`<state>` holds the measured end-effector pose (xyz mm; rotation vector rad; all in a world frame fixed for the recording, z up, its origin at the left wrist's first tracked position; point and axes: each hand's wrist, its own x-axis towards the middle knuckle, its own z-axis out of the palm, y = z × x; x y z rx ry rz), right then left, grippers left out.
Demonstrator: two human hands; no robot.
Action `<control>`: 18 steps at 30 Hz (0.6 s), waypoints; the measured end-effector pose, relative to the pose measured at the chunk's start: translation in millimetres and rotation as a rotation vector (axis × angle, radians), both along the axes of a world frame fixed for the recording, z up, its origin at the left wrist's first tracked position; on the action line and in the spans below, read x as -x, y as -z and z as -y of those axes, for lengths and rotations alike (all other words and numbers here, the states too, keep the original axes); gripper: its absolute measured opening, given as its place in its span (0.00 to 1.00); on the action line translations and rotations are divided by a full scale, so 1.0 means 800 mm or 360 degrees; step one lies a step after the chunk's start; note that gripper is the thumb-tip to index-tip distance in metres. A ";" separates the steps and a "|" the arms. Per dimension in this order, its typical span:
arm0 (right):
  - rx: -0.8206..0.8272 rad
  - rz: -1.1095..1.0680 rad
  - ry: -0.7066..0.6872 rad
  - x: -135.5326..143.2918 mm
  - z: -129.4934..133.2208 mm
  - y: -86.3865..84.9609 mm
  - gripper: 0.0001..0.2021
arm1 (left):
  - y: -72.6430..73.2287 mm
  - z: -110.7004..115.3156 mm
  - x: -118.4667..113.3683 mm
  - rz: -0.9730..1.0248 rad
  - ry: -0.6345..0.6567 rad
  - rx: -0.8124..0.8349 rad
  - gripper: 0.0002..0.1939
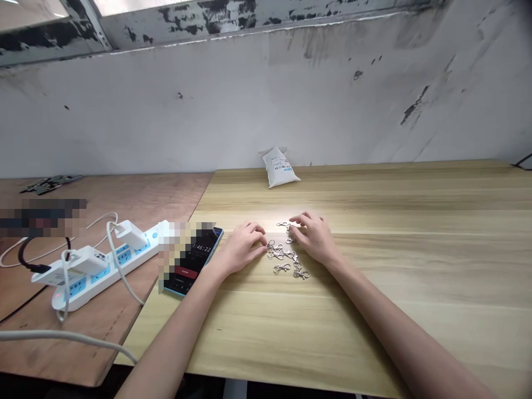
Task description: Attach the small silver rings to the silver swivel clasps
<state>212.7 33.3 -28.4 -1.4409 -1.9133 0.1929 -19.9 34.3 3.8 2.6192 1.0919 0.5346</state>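
Several silver lobster-clasp key rings (pixel 277 252) lie in a loose cluster on the wooden table. My left hand (pixel 245 243) rests at the cluster's left side, fingers curved and apart, fingertips beside the nearest clasp; I cannot tell whether they touch it. On the opposite side, my right hand (pixel 313 235) is open over the upper clasps, its thumb and index finger apart close to one of them. One clasp (pixel 282 268) lies a little nearer to me, and another clasp (pixel 301 274) is at the cluster's lower right. Neither hand visibly lifts anything.
A white plastic packet (pixel 279 168) leans near the wall at the table's back. Left of my left hand lies a phone (pixel 195 257), its screen lit. A white power strip (pixel 120 260) with chargers and cables sits on the brown table (pixel 166 194) beyond it.
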 end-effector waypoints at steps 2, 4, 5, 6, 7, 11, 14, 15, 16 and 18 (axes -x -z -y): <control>-0.0048 -0.0052 -0.0074 0.002 0.004 -0.004 0.07 | 0.000 -0.001 0.000 0.0086 -0.0017 -0.0036 0.04; -0.0078 -0.0093 -0.0234 0.006 0.011 -0.008 0.07 | -0.001 -0.001 0.000 0.0221 -0.0034 -0.0057 0.04; -0.0079 -0.0101 -0.0337 0.010 0.015 -0.010 0.08 | -0.002 -0.001 0.000 0.0295 -0.0046 -0.0045 0.04; -0.0076 -0.0102 -0.0440 0.013 0.019 -0.012 0.09 | -0.003 0.000 0.000 0.0366 -0.0059 -0.0018 0.04; -0.0068 -0.0104 -0.0522 0.017 0.023 -0.013 0.11 | -0.004 0.001 0.000 0.0430 -0.0069 0.0024 0.04; -0.0025 -0.0216 -0.0673 0.029 0.031 -0.017 0.10 | -0.010 0.007 -0.004 0.0586 -0.0059 0.0213 0.05; 0.0002 -0.0300 -0.0633 0.029 0.029 -0.020 0.10 | -0.014 0.009 -0.006 0.0624 -0.0066 0.0255 0.05; 0.0029 -0.0313 -0.0624 0.028 0.028 -0.022 0.12 | -0.015 0.010 -0.007 0.0630 -0.0078 0.0257 0.05; 0.0062 -0.0327 -0.0620 0.026 0.028 -0.023 0.12 | -0.016 0.010 -0.007 0.0633 -0.0089 0.0261 0.05; 0.0131 -0.0382 -0.0625 0.025 0.028 -0.026 0.13 | -0.017 0.010 -0.007 0.0636 -0.0095 0.0285 0.05</control>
